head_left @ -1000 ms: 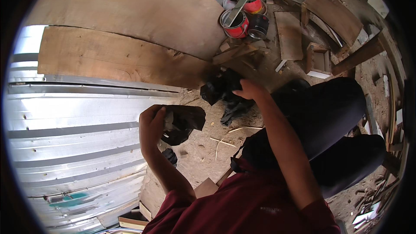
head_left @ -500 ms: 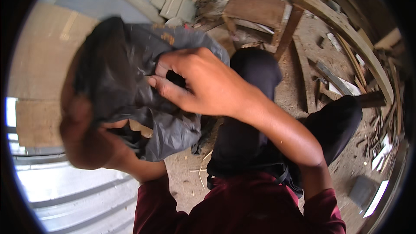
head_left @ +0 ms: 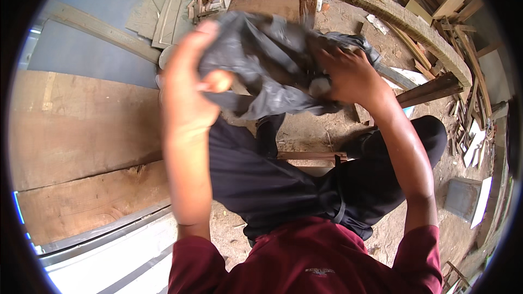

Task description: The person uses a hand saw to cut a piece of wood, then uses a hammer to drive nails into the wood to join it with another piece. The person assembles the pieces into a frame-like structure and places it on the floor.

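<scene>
One dark grey plastic bag (head_left: 272, 60), crumpled, is held up in front of the chest between two bare hands, above the knees and clear of the ground. The left hand (head_left: 188, 84) is closed on the bag's left edge, thumb pressed over a fold of the film, the other fingers hidden behind it. The right hand (head_left: 348, 73) is clenched into the bag's right side, fingers bunched in the plastic; a small pale patch is seen just beside them, and what it is cannot be told. The bag's contents are not shown, its mouth being folded and hidden. One pair of dark trousers (head_left: 283, 179) and one dark red shirt (head_left: 310, 261) are worn, the legs bent in a seated or squatting pose. The surface below is bare sandy earth (head_left: 310, 128) strewn with wood chips. To the left, two broad wooden planks (head_left: 76, 147) are laid side by side, with pale metal sheeting (head_left: 109, 261) beyond their near edge. One long curved timber beam (head_left: 392, 13) is set across the upper right, with scrap offcuts (head_left: 468, 114) heaped near it. One grey box-like container (head_left: 463, 198) is placed on the ground at the right, contents not discernible
</scene>
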Demonstrator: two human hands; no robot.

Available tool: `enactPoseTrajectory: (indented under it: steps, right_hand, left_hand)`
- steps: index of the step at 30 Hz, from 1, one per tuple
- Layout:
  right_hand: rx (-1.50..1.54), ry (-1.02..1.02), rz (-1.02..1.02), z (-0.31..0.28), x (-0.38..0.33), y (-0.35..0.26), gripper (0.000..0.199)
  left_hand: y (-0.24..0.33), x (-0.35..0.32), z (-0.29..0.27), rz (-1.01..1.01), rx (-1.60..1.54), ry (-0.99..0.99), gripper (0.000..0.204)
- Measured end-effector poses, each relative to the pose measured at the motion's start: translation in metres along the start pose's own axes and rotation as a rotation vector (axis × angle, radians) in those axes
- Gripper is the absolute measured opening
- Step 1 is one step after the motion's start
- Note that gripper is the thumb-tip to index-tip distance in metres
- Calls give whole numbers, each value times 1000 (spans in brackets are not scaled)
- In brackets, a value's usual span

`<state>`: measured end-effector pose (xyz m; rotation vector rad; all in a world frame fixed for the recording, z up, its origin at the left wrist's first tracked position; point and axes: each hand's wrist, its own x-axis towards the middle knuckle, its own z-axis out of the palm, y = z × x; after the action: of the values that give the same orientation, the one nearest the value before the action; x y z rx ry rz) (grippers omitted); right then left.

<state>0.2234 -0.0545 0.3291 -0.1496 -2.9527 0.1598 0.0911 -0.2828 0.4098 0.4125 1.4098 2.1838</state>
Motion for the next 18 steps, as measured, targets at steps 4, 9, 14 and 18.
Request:
enactPoseTrajectory:
  steps: [4, 9, 14, 18]
  right_hand:
    - [-29, -431, 304, 132, -50, 97, 106]
    - [-159, -695, 427, 210, -94, 91, 112]
    - [150, -703, 463, 188, -92, 75, 81]
    - [345, -494, 349, 146, -71, 30, 57]
  left_hand:
    - [-139, 43, -25, -223, 461, -17, 25]
    - [-242, 27, -57, -64, 1186, -241, 39]
    - [-240, 26, -92, -77, 1072, -39, 33]
    - [-235, 20, -83, 50, 1255, 46, 54]
